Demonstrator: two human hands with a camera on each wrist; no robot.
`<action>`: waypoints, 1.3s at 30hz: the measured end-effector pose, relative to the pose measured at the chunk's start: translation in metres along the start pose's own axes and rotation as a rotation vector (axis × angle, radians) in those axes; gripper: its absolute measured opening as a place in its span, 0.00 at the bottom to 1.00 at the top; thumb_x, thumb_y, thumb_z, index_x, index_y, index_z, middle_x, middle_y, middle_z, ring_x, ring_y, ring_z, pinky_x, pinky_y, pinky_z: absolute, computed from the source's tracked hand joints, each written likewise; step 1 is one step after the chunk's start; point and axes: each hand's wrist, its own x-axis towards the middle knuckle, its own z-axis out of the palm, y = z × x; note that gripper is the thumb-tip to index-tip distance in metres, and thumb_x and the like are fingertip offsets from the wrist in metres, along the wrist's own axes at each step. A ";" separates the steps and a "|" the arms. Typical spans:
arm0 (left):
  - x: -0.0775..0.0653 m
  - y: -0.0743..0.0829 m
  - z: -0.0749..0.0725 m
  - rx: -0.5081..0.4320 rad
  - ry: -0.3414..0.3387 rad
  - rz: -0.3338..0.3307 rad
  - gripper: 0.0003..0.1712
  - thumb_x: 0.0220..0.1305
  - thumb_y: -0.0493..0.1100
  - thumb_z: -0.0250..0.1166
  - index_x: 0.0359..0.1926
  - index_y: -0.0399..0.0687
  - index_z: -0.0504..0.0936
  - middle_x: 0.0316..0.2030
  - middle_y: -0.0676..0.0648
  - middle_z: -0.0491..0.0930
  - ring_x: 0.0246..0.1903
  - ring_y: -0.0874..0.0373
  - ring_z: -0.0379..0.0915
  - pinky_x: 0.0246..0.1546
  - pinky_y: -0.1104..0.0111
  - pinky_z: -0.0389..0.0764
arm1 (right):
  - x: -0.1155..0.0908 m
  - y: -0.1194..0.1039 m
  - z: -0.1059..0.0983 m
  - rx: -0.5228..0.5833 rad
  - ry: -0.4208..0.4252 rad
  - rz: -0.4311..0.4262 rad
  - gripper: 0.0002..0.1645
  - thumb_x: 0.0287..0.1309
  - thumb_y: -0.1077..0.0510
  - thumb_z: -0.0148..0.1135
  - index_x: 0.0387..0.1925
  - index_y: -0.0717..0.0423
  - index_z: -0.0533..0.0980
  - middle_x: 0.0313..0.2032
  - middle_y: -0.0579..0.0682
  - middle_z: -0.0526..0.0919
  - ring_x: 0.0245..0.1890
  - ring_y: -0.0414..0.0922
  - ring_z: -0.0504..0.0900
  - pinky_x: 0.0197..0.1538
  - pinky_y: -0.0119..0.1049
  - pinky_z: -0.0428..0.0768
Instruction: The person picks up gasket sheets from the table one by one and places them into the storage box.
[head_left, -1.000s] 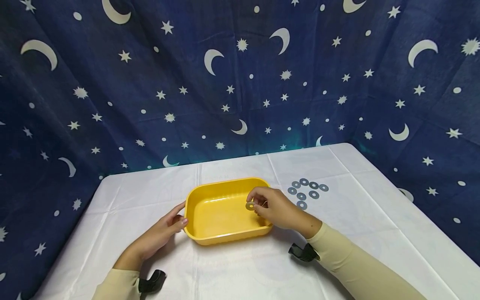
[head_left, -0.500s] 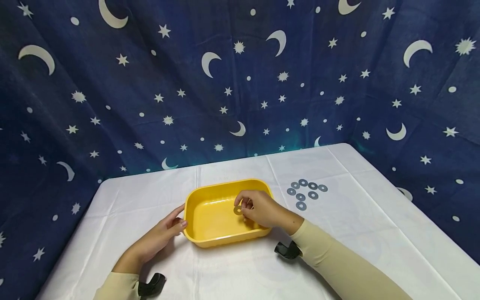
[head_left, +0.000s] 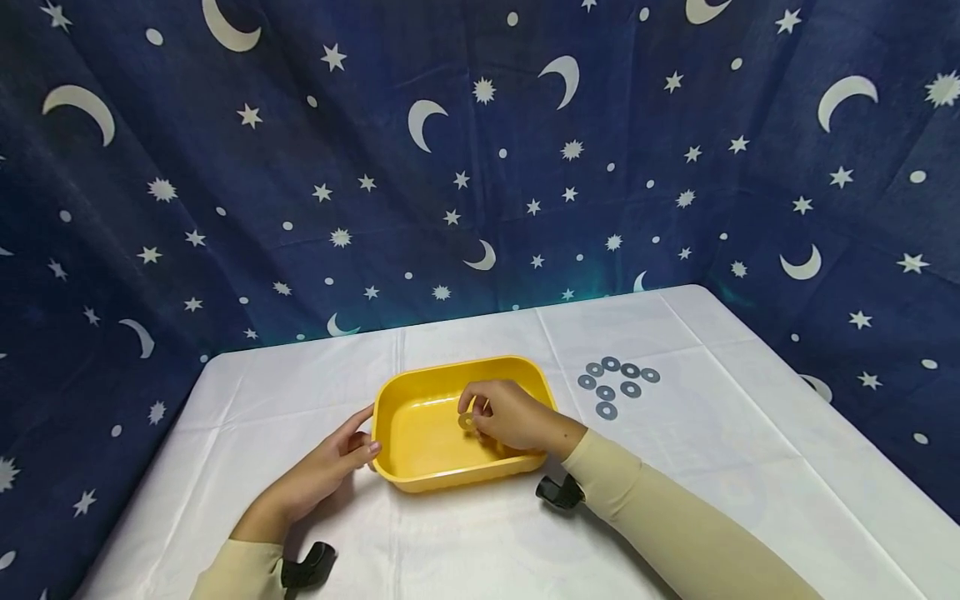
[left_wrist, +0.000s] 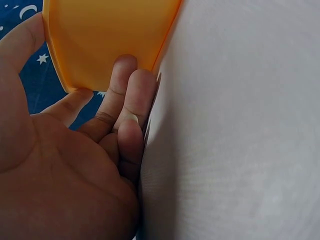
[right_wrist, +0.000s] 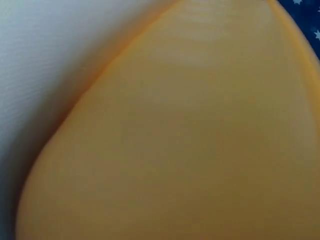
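In the head view, a yellow plastic tub [head_left: 420,442] sits on the table. My left hand [head_left: 322,475] holds its left end, thumb at the rim and the other fingers against the outer wall. The left wrist view shows those fingertips [left_wrist: 125,62] on the tub's wall [left_wrist: 100,30]. Over the inside of the tub, my right hand [head_left: 517,417] pinches a flat metal washer [head_left: 467,422] between thumb and fingers. In the right wrist view the tub's outer side [right_wrist: 170,125] fills most of the picture and hides the hand.
Several grey washers [head_left: 606,392] lie in a loose cluster on the white tablecloth [head_left: 712,467], right of the tub. Behind the table hangs a dark blue curtain [head_left: 375,108] with moons and stars. Black wrist mounts [head_left: 309,567] stick out from both sleeves.
My right hand has moved left with the washer, from the tub's right end towards its middle. The left hand keeps its place on the tub's left end.
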 end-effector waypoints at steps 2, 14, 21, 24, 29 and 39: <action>0.000 0.000 0.000 0.001 -0.003 0.004 0.42 0.74 0.49 0.58 0.79 0.50 0.45 0.46 0.44 0.74 0.46 0.56 0.72 0.58 0.62 0.66 | 0.001 0.002 0.001 0.007 -0.014 0.013 0.11 0.61 0.72 0.57 0.40 0.56 0.79 0.25 0.51 0.79 0.20 0.42 0.79 0.24 0.27 0.71; 0.002 -0.004 0.001 0.001 0.029 -0.037 0.42 0.73 0.50 0.59 0.79 0.53 0.48 0.45 0.44 0.76 0.46 0.54 0.73 0.60 0.59 0.65 | 0.006 0.013 0.006 -0.102 -0.043 0.029 0.11 0.61 0.70 0.60 0.37 0.53 0.81 0.25 0.46 0.77 0.25 0.41 0.73 0.31 0.28 0.72; 0.001 -0.004 0.001 0.004 0.015 -0.032 0.42 0.73 0.51 0.58 0.79 0.53 0.47 0.44 0.45 0.76 0.46 0.55 0.73 0.62 0.58 0.64 | 0.009 0.018 0.007 -0.151 -0.051 0.016 0.10 0.59 0.71 0.62 0.36 0.53 0.81 0.26 0.45 0.76 0.29 0.42 0.73 0.36 0.31 0.72; 0.001 -0.003 0.001 -0.004 0.010 -0.024 0.42 0.73 0.50 0.58 0.79 0.53 0.48 0.44 0.45 0.76 0.46 0.54 0.73 0.62 0.58 0.64 | 0.010 0.019 0.007 -0.169 -0.047 0.015 0.10 0.59 0.70 0.63 0.36 0.52 0.82 0.26 0.44 0.76 0.30 0.42 0.73 0.38 0.32 0.73; 0.001 -0.002 0.000 0.004 0.019 -0.029 0.42 0.73 0.51 0.58 0.79 0.53 0.47 0.44 0.45 0.76 0.47 0.53 0.73 0.63 0.56 0.64 | 0.010 0.018 0.006 -0.172 -0.045 0.015 0.08 0.58 0.68 0.65 0.36 0.53 0.81 0.25 0.44 0.75 0.30 0.41 0.72 0.38 0.33 0.71; 0.001 -0.002 0.000 -0.011 0.019 -0.040 0.42 0.73 0.51 0.58 0.79 0.54 0.47 0.46 0.44 0.77 0.48 0.53 0.72 0.67 0.50 0.61 | 0.011 0.018 0.007 -0.151 -0.051 0.040 0.07 0.58 0.68 0.65 0.36 0.53 0.81 0.25 0.45 0.75 0.29 0.41 0.72 0.37 0.31 0.71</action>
